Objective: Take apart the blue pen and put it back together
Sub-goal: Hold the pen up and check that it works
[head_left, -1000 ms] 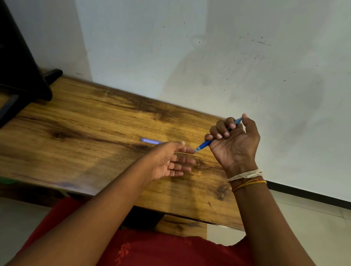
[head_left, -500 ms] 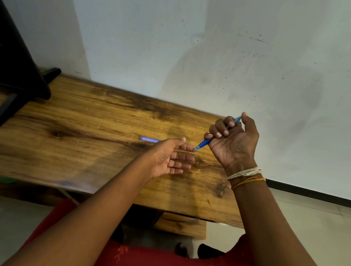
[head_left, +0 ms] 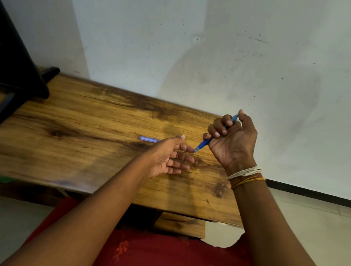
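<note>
At the far left, a black flat-panel screen on a black angled stand (head_left: 8,88) sits on the brown wood-grain tabletop (head_left: 80,145), well apart from the hands. The wood between the stand and the hands is bare except for a small pale-blue pen cap (head_left: 148,139) lying flat, its right end just beside the left thumb.

The left hand (head_left: 168,158) reaches in from the lower left, palm turned toward the right, fingers loosely extended and stacked, thumb on top. It is released and clasps nothing; its index fingertip meets the lower tip of the pen.

The right hand (head_left: 232,141) is raised above the tabletop's right end, palm facing the camera, fingers curled shut around the blue plastic pen barrel (head_left: 204,145), thumb pressing near its upper end. The barrel slants from upper right down to lower left, its lower part bright blue with a small pale tip, its upper end showing just past the thumb. White and orange thread bands (head_left: 245,175) wrap the right wrist.

The tabletop's front edge runs close below both forearms, and its right edge ends just past the right wrist. Behind stands a pale scuffed wall (head_left: 220,52), with pale floor tiles (head_left: 311,219) open at the right and a red patterned garment (head_left: 170,259) at the bottom.
</note>
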